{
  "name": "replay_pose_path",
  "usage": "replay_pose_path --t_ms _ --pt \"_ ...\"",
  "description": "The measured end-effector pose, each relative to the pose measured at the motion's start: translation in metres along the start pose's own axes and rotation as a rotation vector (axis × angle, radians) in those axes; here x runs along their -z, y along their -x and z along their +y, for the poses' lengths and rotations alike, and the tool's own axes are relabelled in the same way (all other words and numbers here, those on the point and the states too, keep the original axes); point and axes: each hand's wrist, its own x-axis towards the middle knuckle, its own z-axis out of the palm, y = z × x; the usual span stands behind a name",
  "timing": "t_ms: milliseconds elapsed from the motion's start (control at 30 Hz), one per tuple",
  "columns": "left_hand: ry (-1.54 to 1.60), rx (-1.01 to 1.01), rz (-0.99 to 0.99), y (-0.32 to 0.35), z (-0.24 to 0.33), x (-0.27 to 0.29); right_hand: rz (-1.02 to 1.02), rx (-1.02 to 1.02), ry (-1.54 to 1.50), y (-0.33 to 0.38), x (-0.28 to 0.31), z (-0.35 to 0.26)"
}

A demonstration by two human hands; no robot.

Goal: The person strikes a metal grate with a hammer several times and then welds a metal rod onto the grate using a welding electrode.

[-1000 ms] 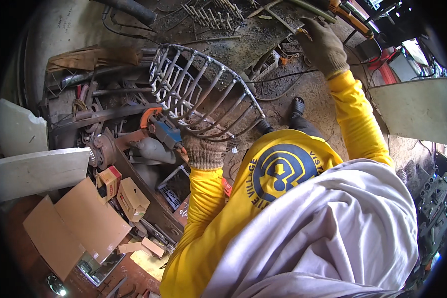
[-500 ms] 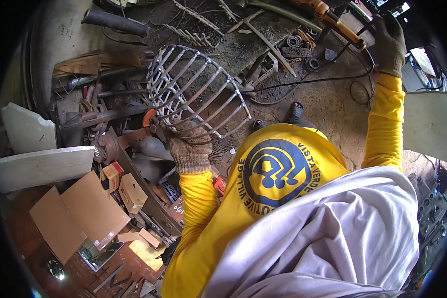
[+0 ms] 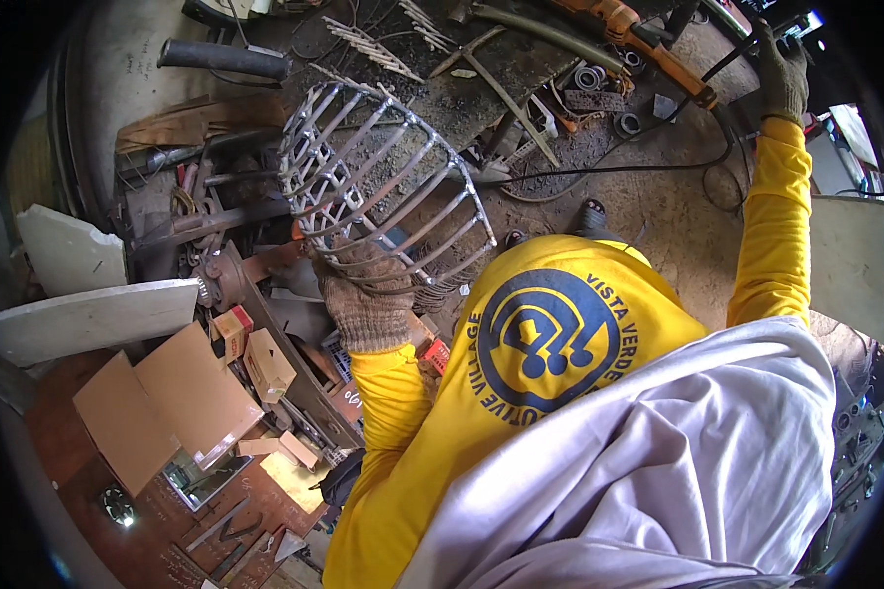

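A basket-shaped cage of welded metal rods (image 3: 388, 177) is tilted in front of me, left of centre. My left hand (image 3: 363, 294), in a knitted work glove, is closed around its lower near rim; some fingers are hidden behind the rods. At the upper right, my gloved right hand (image 3: 784, 79) reaches far out, its fingers bent around a dark bar (image 3: 732, 61). Left of that hand lies an orange power tool (image 3: 648, 44) with a black cable (image 3: 609, 171).
Steel scraps, short rods (image 3: 373, 47) and metal rings (image 3: 589, 77) litter the dirty floor ahead. A dark pipe (image 3: 224, 59) lies at the far left. White slabs (image 3: 88, 319), an opened cardboard box (image 3: 172, 393) and a brown tabletop (image 3: 98, 437) are on my left. Hand tools (image 3: 859, 442) lie right.
The cage and my left hand have shifted slightly left, with the left grip kept. My right hand has moved a little outward at the upper right. The whole view has shifted slightly.
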Motion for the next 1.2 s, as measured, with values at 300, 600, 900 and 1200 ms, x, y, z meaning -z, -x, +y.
replay_pose_path --t_ms 300,600,900,1200 --pt "-0.073 -0.207 0.370 -0.007 -0.014 -0.030 -0.117 -0.034 -0.098 -0.012 -0.010 0.024" --pt "-0.170 -0.113 0.209 -0.006 -0.007 -0.020 -0.185 -0.066 -0.186 -0.001 -0.010 0.010" --pt "0.633 0.172 -0.030 -0.014 -0.012 -0.022 -0.162 -0.031 -0.249 -0.018 -0.022 0.025" --pt "-0.111 -0.079 0.110 -0.030 -0.001 0.019 -0.021 -0.097 -0.230 0.014 -0.022 -0.020"
